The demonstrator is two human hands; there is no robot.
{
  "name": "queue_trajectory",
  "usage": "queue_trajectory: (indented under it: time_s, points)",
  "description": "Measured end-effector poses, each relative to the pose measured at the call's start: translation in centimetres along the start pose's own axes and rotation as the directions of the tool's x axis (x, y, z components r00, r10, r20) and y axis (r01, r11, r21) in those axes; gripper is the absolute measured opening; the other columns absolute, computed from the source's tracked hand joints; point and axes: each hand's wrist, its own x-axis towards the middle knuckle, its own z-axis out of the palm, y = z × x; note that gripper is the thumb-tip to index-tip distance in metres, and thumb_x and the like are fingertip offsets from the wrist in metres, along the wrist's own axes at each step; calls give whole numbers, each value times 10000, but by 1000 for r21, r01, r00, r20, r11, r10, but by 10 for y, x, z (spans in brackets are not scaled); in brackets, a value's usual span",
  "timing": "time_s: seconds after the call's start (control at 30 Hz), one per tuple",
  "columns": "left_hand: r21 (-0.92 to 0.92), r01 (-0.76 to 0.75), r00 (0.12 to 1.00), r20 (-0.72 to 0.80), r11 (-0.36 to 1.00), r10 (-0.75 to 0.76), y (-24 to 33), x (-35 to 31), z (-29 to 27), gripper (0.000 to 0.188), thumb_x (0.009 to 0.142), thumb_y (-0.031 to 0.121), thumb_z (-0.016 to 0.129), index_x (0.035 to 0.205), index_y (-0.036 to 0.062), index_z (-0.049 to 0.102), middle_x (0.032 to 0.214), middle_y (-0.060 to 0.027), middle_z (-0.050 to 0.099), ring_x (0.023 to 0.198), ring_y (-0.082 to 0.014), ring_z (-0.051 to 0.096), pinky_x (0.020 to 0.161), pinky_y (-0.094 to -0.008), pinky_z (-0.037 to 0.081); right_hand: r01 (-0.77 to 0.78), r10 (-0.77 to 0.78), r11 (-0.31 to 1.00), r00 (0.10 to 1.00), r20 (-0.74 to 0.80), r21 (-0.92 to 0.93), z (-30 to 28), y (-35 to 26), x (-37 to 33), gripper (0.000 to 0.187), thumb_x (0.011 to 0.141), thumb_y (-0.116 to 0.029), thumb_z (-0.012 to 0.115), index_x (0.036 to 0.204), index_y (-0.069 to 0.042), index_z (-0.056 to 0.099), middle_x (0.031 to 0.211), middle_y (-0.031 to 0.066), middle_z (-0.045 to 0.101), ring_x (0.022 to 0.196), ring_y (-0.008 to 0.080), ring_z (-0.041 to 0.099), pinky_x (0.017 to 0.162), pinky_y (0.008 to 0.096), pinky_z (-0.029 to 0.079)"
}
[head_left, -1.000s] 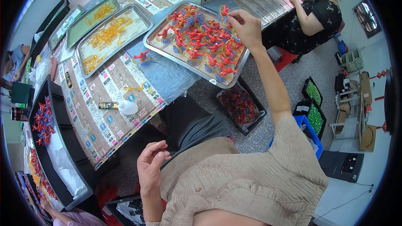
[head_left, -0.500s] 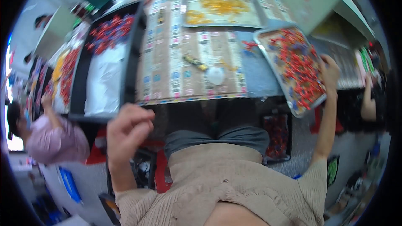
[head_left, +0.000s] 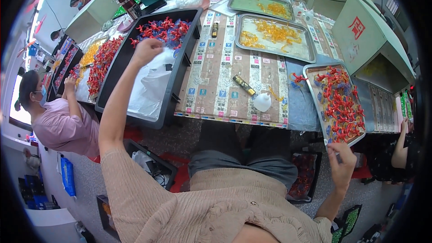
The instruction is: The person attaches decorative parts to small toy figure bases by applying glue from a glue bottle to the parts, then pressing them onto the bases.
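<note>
Just beside the near corner of the tray (head_left: 313,69), the right hand (head_left: 343,163) is held low, thumb and forefinger drawn close with only a narrow gap at most; no figure is seen there, and whether the rim is touched cannot be told. Across that tray, red-and-blue figures (head_left: 340,101) are heaped, limbs tangled, amber showing among them. Light, glossy plastic is suggested: stiff in the red bodies, likely springier and easier to snap in the thin parts, and a little slippery. Each would best be taken by its thick red middle, between thumb and fingertip, and lifted straight up so that no neighbour is hooked along. Over to the left now, the black bin (head_left: 157,124) is spread with a white liner (head_left: 145,95), bare of figures at the near end. On the table (head_left: 207,74), a white bottle (head_left: 262,102) and a dark tube (head_left: 244,85) are seen lying near each other, and one lone figure (head_left: 298,78) is left just outside the tray, easily pinched. Farther up, above the bin, the left hand (head_left: 146,52) is poised by more figures, fingers curled in and thumb near their tips; whether anything is gripped cannot be told. Beyond, amber strands (head_left: 275,31) are scattered on a second tray (head_left: 312,50), thin and apparently bendy, with more laid on a green tray (head_left: 252,3) behind.
</note>
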Motion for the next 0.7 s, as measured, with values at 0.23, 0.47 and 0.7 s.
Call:
queue_trajectory:
  time_s: [0.23,0.47,0.7]
  points:
    - [119,-47,996,77,992,38,29,20,61,271,755,125,708,965,5,585,828,-103,649,730,-182,618,664,-310,492,-116,112,991,992,51,61,12,-6,-19,93,802,-9,671,889,22,657,828,127,665,749,237,630,688,314,480]
    - [-128,266,920,329,955,-212,31,-1,31,189,813,124,669,969,22,640,789,-37,616,659,-104,580,540,-250,470,-69,62,992,996,65,103,28,-11,-11,100,791,-11,680,886,14,663,819,125,672,727,247,636,671,313,486]
    - [-755,260,953,100,602,-285,65,-44,-33,261,957,274,560,1105,63,602,950,-17,625,877,-126,624,735,-274,552,8,-41,972,990,137,234,51,-26,5,111,763,0,694,870,18,667,809,124,676,717,243,642,656,313,494]
